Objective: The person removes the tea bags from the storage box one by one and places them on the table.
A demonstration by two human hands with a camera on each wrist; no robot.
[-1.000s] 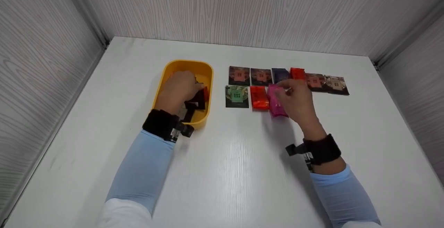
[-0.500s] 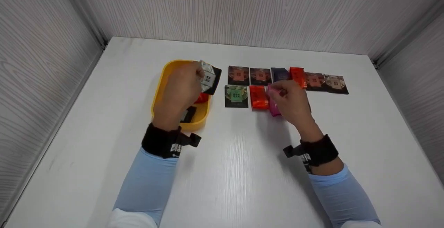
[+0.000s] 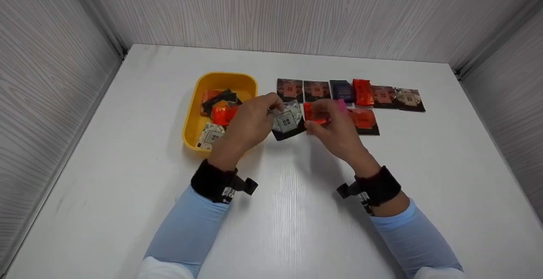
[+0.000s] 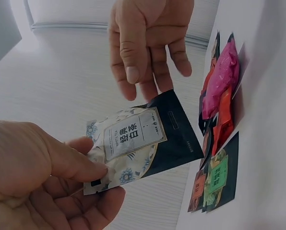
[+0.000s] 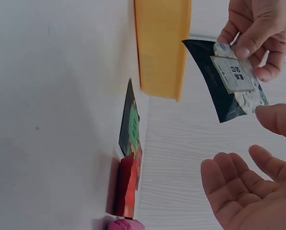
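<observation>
My left hand [image 3: 250, 122] pinches a white tea sachet [image 4: 133, 139], dark at one end and pale with a floral print at the other, between thumb and fingers. It is held tilted above the table. My right hand [image 3: 341, 132] is beside the sachet's dark end, fingers loosely spread and holding nothing; its thumb is close to the sachet, and whether they touch I cannot tell. Below the hands lie a green-labelled sachet [image 4: 217, 177], a red sachet [image 4: 223, 124] and a pink sachet [image 4: 222, 76]. In the head view the hands cover much of these.
A yellow tub [image 3: 244, 83] at the left holds several more sachets, including a red packet [image 3: 223, 115]. Behind my hands runs a row of sachets with a dark blue one [image 3: 342, 91] and a red one [image 3: 363, 93]. A pale panel [image 3: 275, 16] closes off the table's back.
My left hand has come up out of the tub with the white tea sachet and moved right. My right hand has left the pink sachet and shifted left toward it.
</observation>
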